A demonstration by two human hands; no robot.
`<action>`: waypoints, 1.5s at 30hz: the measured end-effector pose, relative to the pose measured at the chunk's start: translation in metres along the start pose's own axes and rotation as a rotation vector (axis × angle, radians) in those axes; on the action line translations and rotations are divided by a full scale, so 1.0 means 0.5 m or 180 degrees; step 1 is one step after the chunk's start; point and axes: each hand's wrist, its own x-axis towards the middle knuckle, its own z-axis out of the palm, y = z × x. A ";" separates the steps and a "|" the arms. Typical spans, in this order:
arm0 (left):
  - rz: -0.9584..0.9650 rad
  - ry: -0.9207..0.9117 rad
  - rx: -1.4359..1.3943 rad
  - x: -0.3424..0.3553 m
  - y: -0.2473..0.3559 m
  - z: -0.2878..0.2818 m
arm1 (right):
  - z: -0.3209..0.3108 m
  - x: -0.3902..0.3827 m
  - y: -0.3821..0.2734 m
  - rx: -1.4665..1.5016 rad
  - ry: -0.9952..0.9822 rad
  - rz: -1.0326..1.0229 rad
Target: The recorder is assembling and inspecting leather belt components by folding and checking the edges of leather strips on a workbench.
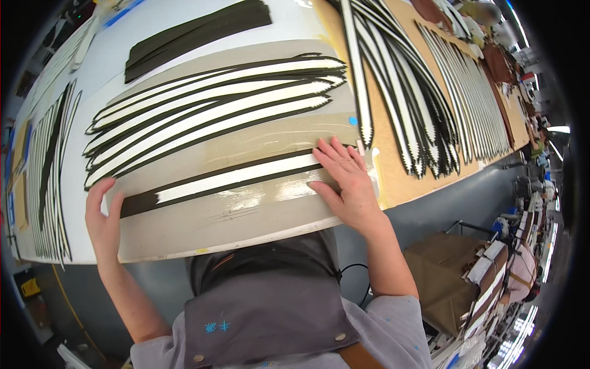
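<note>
Nearest of all, the grey apron (pixel 264 301) with its two metal studs fills the bottom, tucked right up against the table edge, a pale short sleeve (pixel 396 326) out to its right. Up to the hands now! The left hand (pixel 103 218) stands at the strip's dark left end, thumb and fingers parted with a gap between, the thumb right by that end; touching or just shy of it, I cannot tell. Over on the other side, the right hand (pixel 351 184) is spread wide and laid palm-down on the right end, fingertips across the white, thumb out at the lower edge. And there's the strip (pixel 239 177) itself, white with black borders, stretched across the grey mat (pixel 289 221) between the two hands. Just beyond it, a loose pile (pixel 215 117) of similar strips, overlapping, their right ends jagged. A blue dot (pixel 353 120) sits beside them near the mat's right side. Out right, a thick bundle (pixel 412 111) drapes over the tan board (pixel 396 190), with a neat row (pixel 470 98) of strips past it. More strips (pixel 52 178) lie far left, and beyond the pile, folded dark cloth (pixel 196 37) rests on the white tabletop (pixel 295 27).
</note>
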 end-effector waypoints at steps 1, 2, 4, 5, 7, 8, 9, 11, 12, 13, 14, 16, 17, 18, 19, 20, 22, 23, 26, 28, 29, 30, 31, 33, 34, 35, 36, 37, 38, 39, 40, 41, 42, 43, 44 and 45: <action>0.0129 0.0060 -0.0190 0.013 0.051 0.017 | 0.004 -0.001 0.000 0.0044 -0.0032 -0.0048; 0.0318 0.0041 -0.0316 0.025 0.104 0.037 | 0.002 -0.003 0.001 -0.0002 -0.0015 -0.0010; 0.0498 -0.0391 -0.0729 0.033 0.212 0.101 | -0.002 -0.015 0.009 -0.0079 0.0003 0.0091; 0.0894 -0.0724 -0.0750 0.029 0.245 0.132 | -0.002 -0.016 0.009 -0.0047 -0.0012 0.0059; 0.1662 -0.1102 -0.0735 0.021 0.288 0.186 | -0.005 -0.008 0.001 -0.0038 0.0006 0.0064; 0.2054 -0.1167 -0.0728 0.017 0.301 0.220 | -0.003 -0.008 0.002 -0.0054 -0.0010 0.0061; 0.2031 -0.1153 -0.0721 0.014 0.314 0.249 | -0.002 -0.006 0.001 -0.0047 -0.0026 0.0038; 0.2433 -0.1041 -0.0590 0.012 0.332 0.301 | -0.001 -0.004 0.000 -0.0125 -0.0059 0.0018; 0.2440 -0.1051 -0.0602 0.014 0.339 0.319 | -0.001 -0.006 0.000 -0.0132 -0.0059 0.0034; 0.2546 -0.0941 -0.0523 0.016 0.344 0.333 | 0.000 -0.006 0.000 -0.0150 -0.0058 0.0027; 0.2647 -0.0830 -0.0441 0.018 0.345 0.342 | 0.002 -0.007 -0.001 -0.0165 -0.0059 0.0018; 0.2640 -0.0801 -0.0435 0.023 0.345 0.353 | 0.003 -0.007 -0.002 -0.0224 -0.0061 0.0019; 0.2615 -0.0758 -0.0414 0.024 0.345 0.356 | 0.002 -0.007 -0.002 -0.0274 -0.0072 -0.0003; 0.2616 -0.0768 -0.0417 0.025 0.345 0.358 | 0.003 -0.008 -0.001 -0.0271 -0.0074 0.0007; 0.2624 -0.0731 -0.0400 0.026 0.345 0.359 | 0.003 -0.008 0.001 -0.0304 -0.0087 0.0006; 0.2630 -0.0694 -0.0384 0.026 0.345 0.361 | 0.004 -0.009 0.002 -0.0335 -0.0102 0.0004; 0.2595 -0.0706 -0.0363 0.026 0.346 0.361 | -0.001 -0.007 -0.001 -0.0338 -0.0124 0.0006; 0.2565 -0.0710 -0.0340 0.025 0.347 0.361 | -0.002 -0.006 -0.001 -0.0346 -0.0139 0.0003; 0.2514 -0.0746 -0.0307 0.026 0.348 0.363 | -0.001 -0.004 0.004 -0.0279 -0.0146 -0.0009; 0.2539 -0.0739 -0.0302 0.024 0.349 0.361 | -0.001 -0.007 0.001 -0.0345 -0.0135 0.0005; 0.2553 -0.0731 -0.0289 0.022 0.349 0.360 | -0.002 -0.010 -0.001 -0.0403 -0.0131 0.0011; 0.2587 -0.0747 -0.0319 0.022 0.350 0.364 | -0.003 -0.010 0.001 -0.0426 -0.0116 0.0050; 0.2566 -0.0730 -0.0254 0.020 0.347 0.366 | -0.001 -0.007 0.001 -0.0370 -0.0132 0.0027; 0.2595 -0.0715 -0.0250 0.019 0.342 0.367 | 0.001 -0.005 0.000 -0.0370 -0.0124 0.0051; 0.2584 -0.0780 -0.0225 0.020 0.338 0.366 | 0.004 -0.005 0.000 -0.0353 -0.0109 0.0003; 0.2572 -0.0843 -0.0198 0.021 0.338 0.367 | 0.004 -0.006 0.001 -0.0337 -0.0094 -0.0048; 0.2510 -0.0870 -0.0225 0.020 0.341 0.364 | 0.005 -0.008 0.002 -0.0249 -0.0143 -0.0007; 0.2534 -0.0870 -0.0252 0.021 0.342 0.364 | 0.006 -0.009 0.002 -0.0276 -0.0132 0.0015; 0.2505 -0.0890 -0.0248 0.022 0.343 0.365 | 0.007 -0.010 0.003 -0.0231 -0.0122 0.0026; 0.2464 -0.0912 -0.0235 0.022 0.343 0.364 | 0.007 -0.011 0.002 -0.0175 -0.0118 0.0030; 0.2472 -0.0914 -0.0248 0.024 0.344 0.363 | 0.006 -0.012 0.003 -0.0193 -0.0124 0.0026; 0.2459 -0.0957 -0.0262 0.025 0.346 0.362 | 0.004 -0.012 0.003 -0.0203 -0.0123 0.0035; 0.2443 -0.0999 -0.0273 0.026 0.347 0.360 | 0.002 -0.011 0.002 -0.0174 -0.0097 0.0043; 0.2444 -0.0999 -0.0281 0.026 0.347 0.360 | 0.001 -0.010 0.001 -0.0144 -0.0072 0.0050; 0.2418 -0.1032 -0.0311 0.026 0.347 0.360 | 0.000 -0.010 0.000 -0.0150 -0.0075 0.0053; 0.2391 -0.1064 -0.0342 0.026 0.347 0.359 | -0.002 -0.010 0.000 -0.0101 -0.0076 0.0087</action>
